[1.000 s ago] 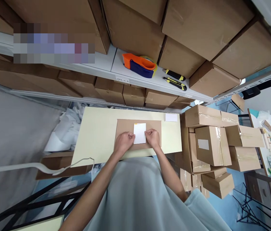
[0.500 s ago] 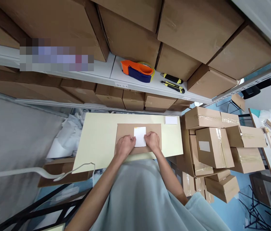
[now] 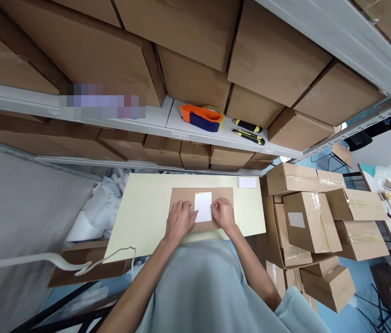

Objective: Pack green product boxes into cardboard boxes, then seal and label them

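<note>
A white label (image 3: 203, 207) with a small orange mark at its upper left lies upright on a flat piece of brown cardboard (image 3: 216, 225). The cardboard rests on a pale yellow table (image 3: 147, 203). My left hand (image 3: 180, 219) lies on the cardboard's left part, fingers extended and slightly apart, the thumb reaching the label's left edge. At the label's right edge, my right hand (image 3: 223, 213) has its fingers bent and pinched together, with the fingertips touching that edge.
Beyond the table, a shelf holds brown boxes (image 3: 195, 76), an orange and blue tape dispenser (image 3: 202, 118) and two utility knives (image 3: 248, 132). A white card (image 3: 247, 182) lies at the table's far right. Stacked cartons (image 3: 309, 222) stand to the right; crumpled white material (image 3: 94, 208) is at the left.
My left hand has loosened from a closed shape and its fingers now lie extended on the cardboard. My right hand stays at the label's right edge. The view has tilted slightly upward.
</note>
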A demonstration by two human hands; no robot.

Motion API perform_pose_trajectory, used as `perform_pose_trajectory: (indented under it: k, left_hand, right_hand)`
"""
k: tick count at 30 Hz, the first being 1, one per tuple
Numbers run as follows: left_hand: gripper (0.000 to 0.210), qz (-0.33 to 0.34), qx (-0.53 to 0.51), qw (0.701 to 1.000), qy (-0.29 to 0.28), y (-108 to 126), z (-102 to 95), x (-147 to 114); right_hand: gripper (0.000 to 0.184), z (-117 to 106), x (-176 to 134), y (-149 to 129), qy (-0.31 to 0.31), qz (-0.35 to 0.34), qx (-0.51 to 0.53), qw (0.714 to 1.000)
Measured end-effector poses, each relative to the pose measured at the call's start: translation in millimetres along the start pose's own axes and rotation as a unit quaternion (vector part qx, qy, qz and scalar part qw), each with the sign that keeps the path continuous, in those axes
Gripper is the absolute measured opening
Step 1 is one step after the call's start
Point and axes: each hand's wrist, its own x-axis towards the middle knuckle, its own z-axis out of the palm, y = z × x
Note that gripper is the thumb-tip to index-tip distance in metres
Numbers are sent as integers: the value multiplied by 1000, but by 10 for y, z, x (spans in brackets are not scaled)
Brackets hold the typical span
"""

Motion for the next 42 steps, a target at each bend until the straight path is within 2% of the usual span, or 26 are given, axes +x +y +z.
perform_pose_trajectory:
  k: [2,3,5,7,10,14,16,20,25,28,35,39,42]
  left_hand:
    - [60,88,12,994,60,-21,106,-33]
    - [64,129,16,989,73,-34,169,-46]
    - [67,176,20,983,57,-78,289,-67]
    - [68,182,24,983,27,-160,363,-86]
    - [72,172,25,985,2,-338,359,-117]
    - [72,166,28,986,-6,-483,264,-142]
    - [71,161,30,986,-4,-445,245,-124]
    - [71,161,19,987,1,-223,286,-1]
    - [69,138,12,990,21,-48,370,126]
    - [71,140,13,990,26,-95,391,59]
    - [70,157,16,988,-1,-287,470,-282]
    - [70,143,1,990,9,-305,455,-318]
    - [77,89,-23,994,52,-450,386,-346]
  right_hand:
    - [33,112,-88,28,41,-89,-44,994]
    - [45,175,-128,44,44,-124,-65,989]
    - [60,279,-188,89,17,-172,-99,980]
    - [64,323,-223,149,-24,-191,-121,974]
    - [65,271,-244,250,-57,-176,-132,974]
    - [67,180,-239,311,-55,-156,-129,978]
    - [67,186,-199,284,-48,-160,-126,978]
    - [67,265,-17,149,-50,-174,-122,976]
    - [66,339,156,14,-51,-157,-123,979]
    - [66,345,83,24,-40,-149,-124,980]
    - [66,409,-336,177,-50,-154,-125,979]
    - [66,377,-367,247,-45,-147,-113,982]
    - [69,226,-343,402,-6,-77,-91,993]
